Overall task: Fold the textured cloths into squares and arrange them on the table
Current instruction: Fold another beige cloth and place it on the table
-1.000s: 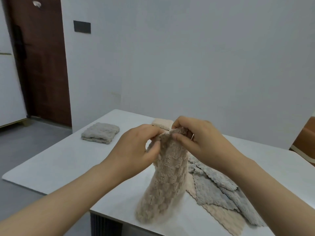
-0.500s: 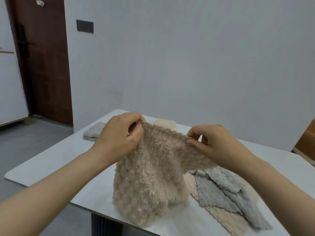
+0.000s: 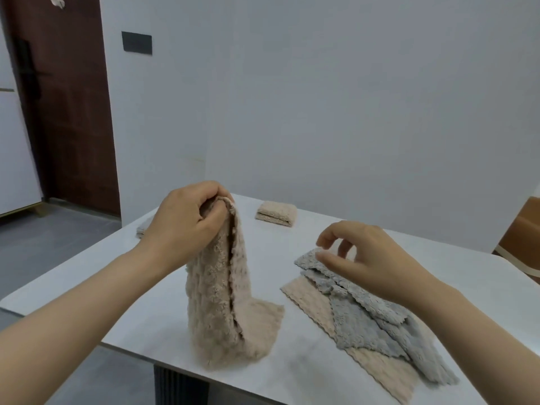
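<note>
Beige cloth (image 3: 216,311): doubled, top edge pinched by left hand (image 3: 187,220), right hand (image 3: 368,258) loose and empty; risk: unsupported layers slip askew.

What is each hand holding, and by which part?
The left hand grips the beige cloth by its gathered top edge. The right hand holds nothing.

Folded grey cloth (image 3: 143,229) mostly behind left hand (image 3: 187,220)

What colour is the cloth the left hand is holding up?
Beige; the cloth in the left hand shows best in the head view.
</note>
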{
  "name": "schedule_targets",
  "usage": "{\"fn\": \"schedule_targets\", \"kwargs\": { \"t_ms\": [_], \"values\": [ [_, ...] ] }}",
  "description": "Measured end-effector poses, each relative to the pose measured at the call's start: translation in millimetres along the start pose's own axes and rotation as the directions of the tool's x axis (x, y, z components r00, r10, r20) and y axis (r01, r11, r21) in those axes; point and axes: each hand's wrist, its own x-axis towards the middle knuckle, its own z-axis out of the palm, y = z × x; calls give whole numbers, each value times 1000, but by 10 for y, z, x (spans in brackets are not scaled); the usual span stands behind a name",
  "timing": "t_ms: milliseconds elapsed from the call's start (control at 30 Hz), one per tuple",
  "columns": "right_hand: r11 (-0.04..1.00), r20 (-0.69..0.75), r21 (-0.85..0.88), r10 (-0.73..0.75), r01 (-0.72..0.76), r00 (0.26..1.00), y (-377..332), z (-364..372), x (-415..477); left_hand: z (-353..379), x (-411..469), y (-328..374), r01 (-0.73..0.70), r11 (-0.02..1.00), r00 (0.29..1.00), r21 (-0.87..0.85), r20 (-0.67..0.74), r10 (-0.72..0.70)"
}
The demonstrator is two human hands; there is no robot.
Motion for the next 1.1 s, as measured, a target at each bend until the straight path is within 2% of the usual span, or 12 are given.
{"fn": "schedule_targets", "kwargs": {
  "t_ms": [200,333,433,533,633,767,1100],
  "values": [
    [995,115,70,-72,65,991,-291,332,56,39,17,58,-41,999,999,-2,16,41],
    [989,143,124,-96,78,985,-491,536,84,48,66,137,-83,997,997,1,-3,83],
    [990,133,134,-53,35,990,-528,687,130,57,93,194,-108,994,994,-17,-5,108],
    [997,108,71,-28,20,994,-471,821,162,39,115,238,-124,992,992,-20,-18,124],
    [999,141,24,33,-37,989,-317,858,132,3,137,233,-122,992,992,-4,-42,122],
    [989,222,97,90,-114,971,-142,863,19,-11,133,196,-109,994,993,15,-44,110],
    [967,224,192,121,-165,967,-49,925,-84,0,147,236,-124,992,991,6,-40,125]
  ]
}}
